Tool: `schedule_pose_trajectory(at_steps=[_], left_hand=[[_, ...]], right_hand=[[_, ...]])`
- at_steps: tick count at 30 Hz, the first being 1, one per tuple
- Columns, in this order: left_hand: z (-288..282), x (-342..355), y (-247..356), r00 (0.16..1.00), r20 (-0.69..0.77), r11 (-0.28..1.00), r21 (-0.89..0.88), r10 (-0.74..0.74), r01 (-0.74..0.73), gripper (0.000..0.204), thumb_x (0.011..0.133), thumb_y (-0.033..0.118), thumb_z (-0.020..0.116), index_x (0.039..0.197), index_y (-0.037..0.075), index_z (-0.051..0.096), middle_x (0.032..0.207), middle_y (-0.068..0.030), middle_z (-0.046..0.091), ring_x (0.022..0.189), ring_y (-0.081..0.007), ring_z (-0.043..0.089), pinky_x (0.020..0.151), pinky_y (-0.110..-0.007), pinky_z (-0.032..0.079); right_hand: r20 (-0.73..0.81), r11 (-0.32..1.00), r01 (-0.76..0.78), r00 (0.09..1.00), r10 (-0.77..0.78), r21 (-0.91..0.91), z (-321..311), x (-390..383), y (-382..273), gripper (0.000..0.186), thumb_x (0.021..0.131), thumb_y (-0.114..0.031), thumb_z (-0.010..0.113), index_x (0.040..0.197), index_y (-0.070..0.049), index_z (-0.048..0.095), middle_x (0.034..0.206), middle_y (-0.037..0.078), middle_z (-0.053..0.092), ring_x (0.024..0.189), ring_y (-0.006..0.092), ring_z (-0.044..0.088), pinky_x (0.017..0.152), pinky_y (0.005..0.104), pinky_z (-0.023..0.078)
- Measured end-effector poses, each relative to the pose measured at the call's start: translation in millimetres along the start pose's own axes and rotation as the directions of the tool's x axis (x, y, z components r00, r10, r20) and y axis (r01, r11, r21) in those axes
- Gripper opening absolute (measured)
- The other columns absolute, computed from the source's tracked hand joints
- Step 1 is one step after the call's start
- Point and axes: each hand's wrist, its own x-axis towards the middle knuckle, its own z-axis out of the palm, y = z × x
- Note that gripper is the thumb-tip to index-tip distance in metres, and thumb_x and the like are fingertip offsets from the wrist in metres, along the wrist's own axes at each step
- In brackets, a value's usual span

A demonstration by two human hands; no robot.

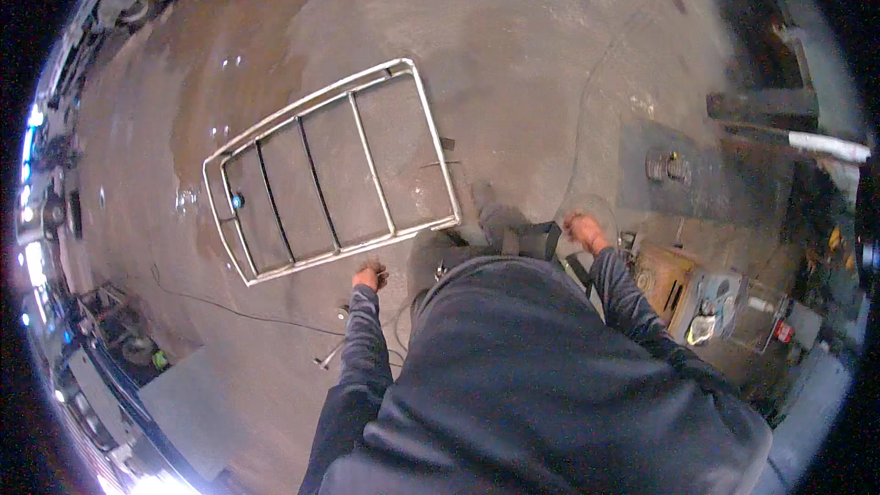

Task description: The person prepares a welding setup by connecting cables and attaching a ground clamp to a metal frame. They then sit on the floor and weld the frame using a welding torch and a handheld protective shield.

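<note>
A welded metal frame (pixel 374 160) of bare tubing, with several crossbars, some of them dark, lies on the floor ahead of me and to the left. At my left side hangs my left hand (pixel 370 275), just off the frame's near rail. Its fingers are curled closed; whatever may be in them is too small to make out. On the other side, my right hand (pixel 585 231) is held out beside my leg, apart from the frame. Those fingers look bent inward too, and their inside is hidden. A small blue round object (pixel 237 202) sits at the frame's left end.
A wooden box (pixel 662 282) and a cluttered low surface stand close on my right. Dark cable (pixel 247 314) runs over the floor at left. A metal stand-like piece (pixel 328 356) lies by my left forearm. Further right is a dark floor plate (pixel 655 147) bearing a small device.
</note>
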Motion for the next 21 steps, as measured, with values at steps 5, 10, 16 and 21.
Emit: schedule_pose_trajectory(at_steps=[5,10,16,21], left_hand=[[7.5,14.9,46.9,0.962,0.022,0.962,0.031,-0.274,0.273,0.025,0.089,0.027,0.054,0.108,0.010,0.057,0.095,-0.0092,0.066,0.073,-0.0230,0.065,0.055,-0.035,0.050],[-15.9,25.8,75.7,0.978,0.050,0.979,0.028,-0.205,0.204,0.023,0.089,0.021,0.054,0.109,0.011,0.058,0.096,-0.0109,0.067,0.066,-0.0243,0.063,0.051,-0.036,0.048],[-100.2,59.7,23.6,0.994,0.041,0.995,-0.026,-0.099,0.101,0.016,0.087,0.019,0.056,0.101,0.012,0.058,0.089,-0.0123,0.068,0.062,-0.0255,0.061,0.051,-0.036,0.047],[-165.3,63.8,-16.2,0.944,0.329,0.744,0.635,-0.019,-0.206,0.022,0.090,0.022,0.051,0.105,0.008,0.057,0.094,-0.0141,0.066,0.071,-0.0306,0.064,0.055,-0.043,0.049]], right_hand=[[-0.248,0.884,0.115,0.969,0.001,0.454,-26.8,-80.8,-4.2,0.023,0.090,-0.027,0.054,0.099,-0.007,0.061,0.085,0.004,0.062,0.071,0.0159,0.058,0.059,0.0324,0.048],[-0.340,0.798,0.063,0.923,0.181,0.599,5.8,-134.4,89.0,0.026,0.091,-0.031,0.055,0.102,-0.008,0.061,0.085,0.004,0.062,0.071,0.0162,0.060,0.054,0.0324,0.047],[-0.331,0.846,0.185,0.944,-0.011,0.500,174.3,-155.2,269.4,0.024,0.089,-0.030,0.056,0.098,-0.008,0.061,0.080,0.006,0.062,0.072,0.0244,0.062,0.059,0.0389,0.052],[-0.362,0.983,0.047,0.932,0.020,0.176,283.3,-187.0,299.8,0.034,0.080,-0.031,0.062,0.099,-0.003,0.062,0.085,0.014,0.063,0.079,0.0297,0.062,0.068,0.0392,0.049]])
